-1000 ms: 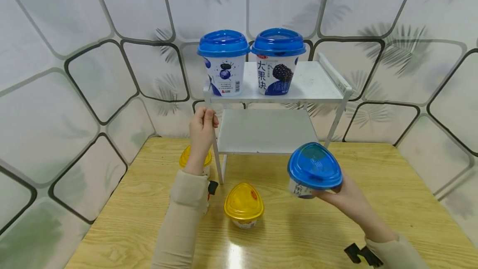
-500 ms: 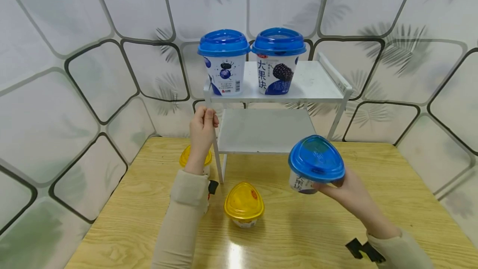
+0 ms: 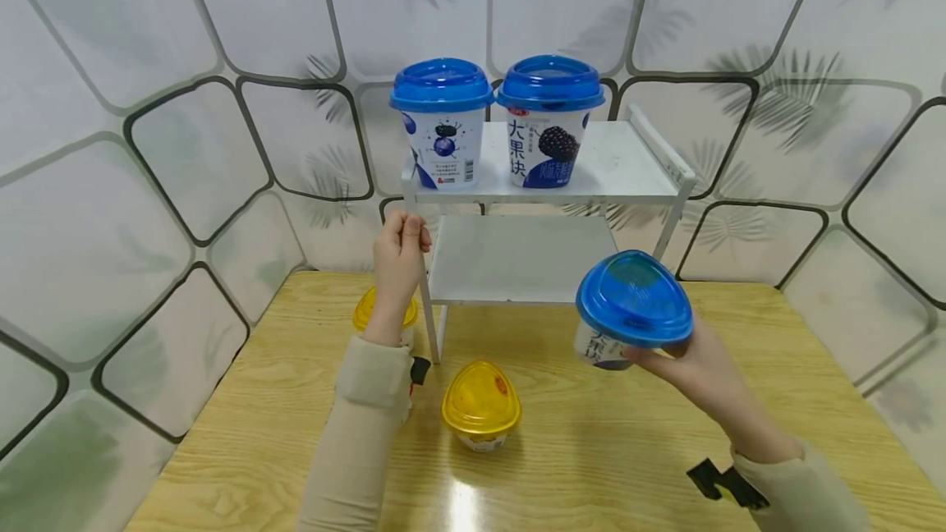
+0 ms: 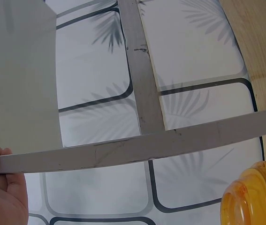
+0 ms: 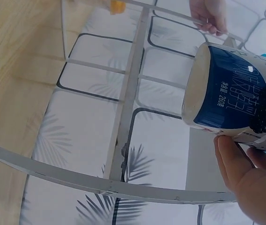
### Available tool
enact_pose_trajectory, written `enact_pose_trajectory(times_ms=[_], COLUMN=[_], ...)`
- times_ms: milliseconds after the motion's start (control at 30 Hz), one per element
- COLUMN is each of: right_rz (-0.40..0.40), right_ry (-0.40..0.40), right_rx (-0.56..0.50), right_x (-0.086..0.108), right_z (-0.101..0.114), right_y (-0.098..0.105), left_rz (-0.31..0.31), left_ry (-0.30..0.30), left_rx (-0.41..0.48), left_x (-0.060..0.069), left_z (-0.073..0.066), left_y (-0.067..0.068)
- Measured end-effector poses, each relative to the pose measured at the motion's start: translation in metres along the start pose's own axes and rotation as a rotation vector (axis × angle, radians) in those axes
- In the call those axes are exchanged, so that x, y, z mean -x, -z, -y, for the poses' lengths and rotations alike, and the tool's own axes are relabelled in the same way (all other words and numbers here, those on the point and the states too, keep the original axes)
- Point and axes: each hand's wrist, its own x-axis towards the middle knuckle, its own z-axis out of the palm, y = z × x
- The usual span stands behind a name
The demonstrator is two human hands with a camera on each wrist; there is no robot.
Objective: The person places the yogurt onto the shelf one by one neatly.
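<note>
My right hand (image 3: 702, 380) holds a blue-lidded yogurt cup (image 3: 634, 302) in the air, in front of the white two-tier rack (image 3: 521, 257) on its right side. In the right wrist view, thumb and fingers grip the side of this cup (image 5: 231, 93), which has a blackberry picture. With its fingers curled, my left hand (image 3: 399, 257) grips the left front post of the rack; the left wrist view shows the fingers round the post (image 4: 100, 153). Two more blue-lidded yogurt cups, a left one (image 3: 443, 126) and a right one (image 3: 550, 126), stand upright on the top shelf.
A yellow-lidded cup (image 3: 482, 401) stands on the wooden table (image 3: 244, 433) before the rack. Another yellow-lidded cup (image 3: 365, 309) is partly hidden behind my left forearm. A patterned curtain (image 3: 798, 138) hangs behind. The right part of the top shelf (image 3: 628, 162) is bare.
My right hand has raised the blue-lidded yogurt cup and moved it slightly right, toward the level of the lower shelf. The left hand keeps its grip on the post.
</note>
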Motion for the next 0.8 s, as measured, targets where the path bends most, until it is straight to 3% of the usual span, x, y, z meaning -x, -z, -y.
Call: enact_pose_trajectory(times_ms=[800], right_rz=[-0.012], right_ry=[0.040], right_rx=[-0.040], right_x=[-0.019], right_z=[0.019], right_y=[0.020], left_rz=[-0.008], left_ry=[-0.011], left_rx=[-0.002], left_x=[0.000], left_z=[0.000], left_y=[-0.001])
